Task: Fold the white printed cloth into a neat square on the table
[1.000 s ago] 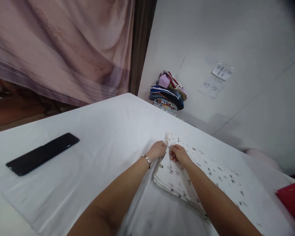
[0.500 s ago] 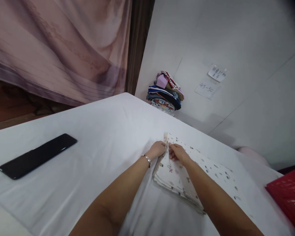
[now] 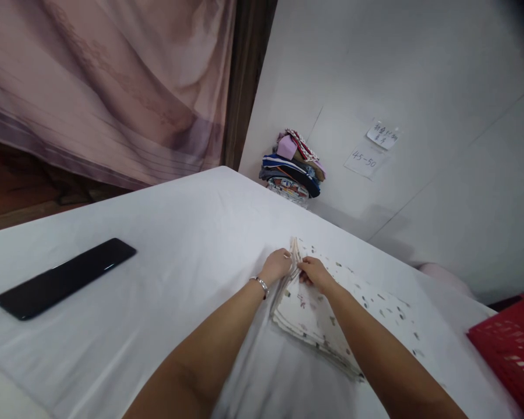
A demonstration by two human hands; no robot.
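Note:
A folded white cloth (image 3: 308, 308) with a small scattered print lies in several layers on the white-covered table. At its far left corner the layers stand up between my two hands. My left hand (image 3: 276, 265), with a silver bracelet at the wrist, is closed on the left side of these gathered layers. From the other side my right hand (image 3: 314, 272) pinches the layers between thumb and fingers. My right forearm covers part of the cloth, and the fingertips of both hands are partly hidden in the folds.
A black, flat phone-like slab (image 3: 65, 278) lies on the table (image 3: 179, 221) at left. Folded clothes (image 3: 291, 166) are stacked at the far edge by the wall. A red item (image 3: 509, 349) sits at right. Handwritten papers (image 3: 367, 160) hang on the wall; a pink curtain (image 3: 113, 75) hangs at left.
The cloth's layers at the corner have fanned slightly apart between my hands. My right fingers have shifted a little on the edge. The view has moved slightly.

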